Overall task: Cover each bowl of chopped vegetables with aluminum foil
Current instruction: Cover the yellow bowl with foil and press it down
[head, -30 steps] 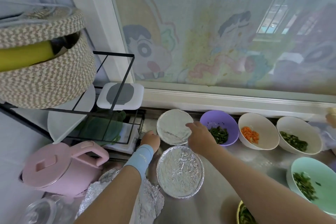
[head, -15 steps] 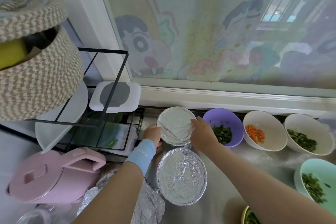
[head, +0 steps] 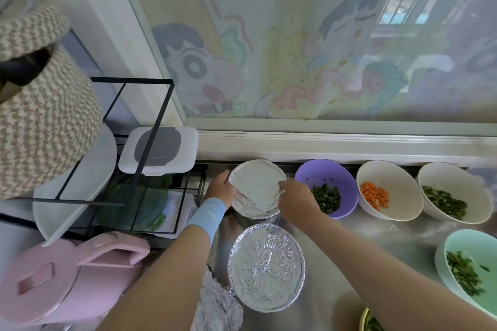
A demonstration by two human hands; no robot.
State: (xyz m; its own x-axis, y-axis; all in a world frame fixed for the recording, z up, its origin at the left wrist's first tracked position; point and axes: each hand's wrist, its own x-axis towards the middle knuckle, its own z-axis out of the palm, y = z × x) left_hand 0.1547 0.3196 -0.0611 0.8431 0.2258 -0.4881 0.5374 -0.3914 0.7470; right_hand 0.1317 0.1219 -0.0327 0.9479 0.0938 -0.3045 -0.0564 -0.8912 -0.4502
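Note:
A foil-covered bowl (head: 256, 187) sits at the back of the steel counter. My left hand (head: 220, 189) grips its left rim and my right hand (head: 295, 200) grips its right rim, fingers curled over the foil edge. A second foil-covered bowl (head: 266, 267) stands just in front of it. Uncovered bowls run to the right: a purple bowl (head: 326, 172) with green pieces, a white bowl (head: 395, 183) with carrot, another white bowl (head: 446, 183) with greens, and a mint bowl (head: 468, 247) with greens. Crumpled foil (head: 217, 303) lies under my left forearm.
A black wire rack (head: 139, 142) with a white lidded box (head: 158, 149) and plates stands at left. A pink pot (head: 59, 277) sits in front of it, and a woven basket (head: 37, 105) above. A yellow bowl's rim (head: 365, 320) shows at the bottom edge.
Both hands have closed in on the rear foil-covered bowl's rim, the left hand rising from beside the bowl onto its left edge. The view has shifted slightly.

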